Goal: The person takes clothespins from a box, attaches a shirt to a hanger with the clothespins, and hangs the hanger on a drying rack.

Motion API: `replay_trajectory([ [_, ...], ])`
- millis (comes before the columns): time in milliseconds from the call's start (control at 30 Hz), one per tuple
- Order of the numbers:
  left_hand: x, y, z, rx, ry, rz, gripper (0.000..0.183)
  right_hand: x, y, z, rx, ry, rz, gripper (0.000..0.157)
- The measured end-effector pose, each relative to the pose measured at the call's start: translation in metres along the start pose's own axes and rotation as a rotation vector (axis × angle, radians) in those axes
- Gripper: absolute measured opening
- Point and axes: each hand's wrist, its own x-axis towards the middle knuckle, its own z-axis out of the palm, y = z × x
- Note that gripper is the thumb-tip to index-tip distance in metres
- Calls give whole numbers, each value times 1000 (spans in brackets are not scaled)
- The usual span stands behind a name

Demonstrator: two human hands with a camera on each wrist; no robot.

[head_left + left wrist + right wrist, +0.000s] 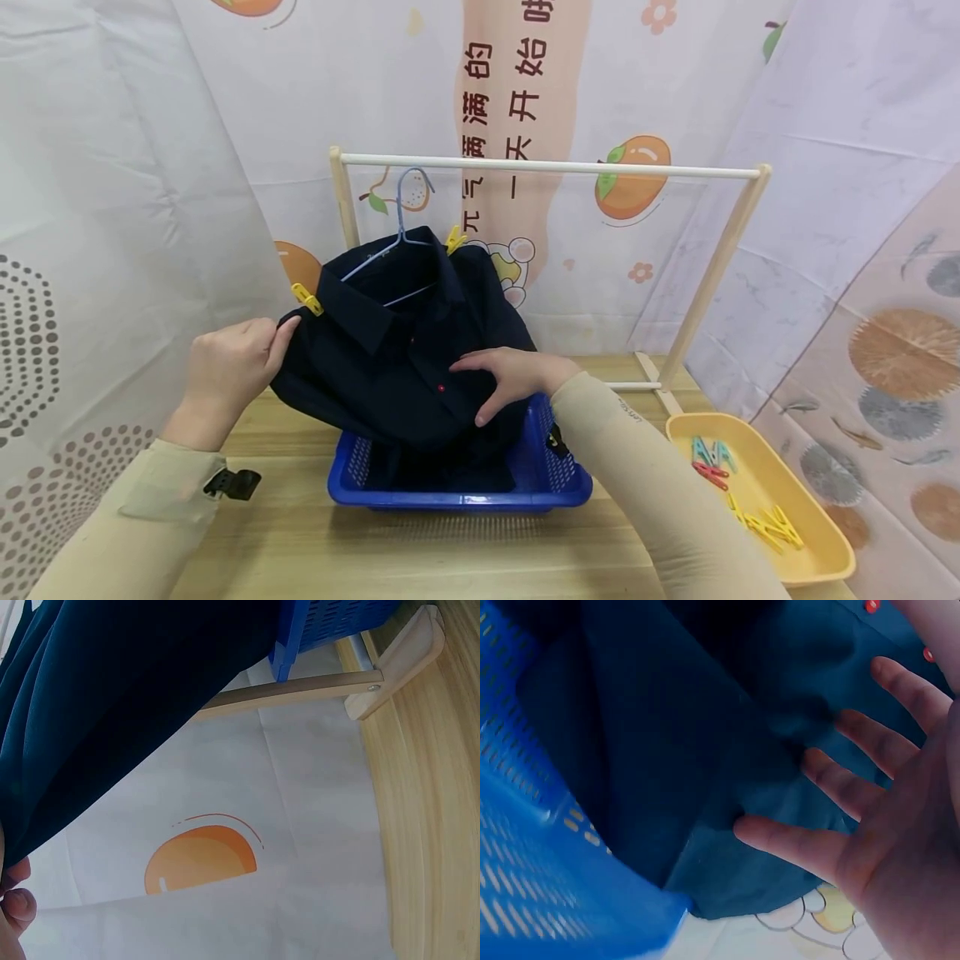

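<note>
A dark navy shirt (352,383) with red buttons hangs on a light blue wire hanger (401,208). One yellow clothespin (307,299) is clipped at its left shoulder, another yellow clothespin (454,240) at its right. My left hand (234,358) pinches the shirt's left shoulder edge; only a few of its fingertips (18,904) show in the left wrist view. In front of the shirt's chest, my right hand (517,375) has its fingers spread, fingertips right at the fabric. The lower part of the shirt lies in a blue basket (465,500).
Behind the shirt stands a wooden rack with a white top bar (555,165). A yellow tray (817,517) at the right holds several clothespins (712,454) in teal, red and yellow. The wooden table (420,558) extends in front of the basket.
</note>
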Motion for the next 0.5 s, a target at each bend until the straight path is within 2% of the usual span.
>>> replay_trajectory([
  [167, -1, -1, 1, 4, 4, 0, 57, 10, -5, 10, -20, -40, -14, 82],
  [333, -2, -2, 2, 1, -5, -8, 57, 15, -6, 18, -38, -61, -23, 61],
  [500, -1, -2, 1, 3, -4, -12, 58, 17, -5, 23, -5, -106, -16, 47],
])
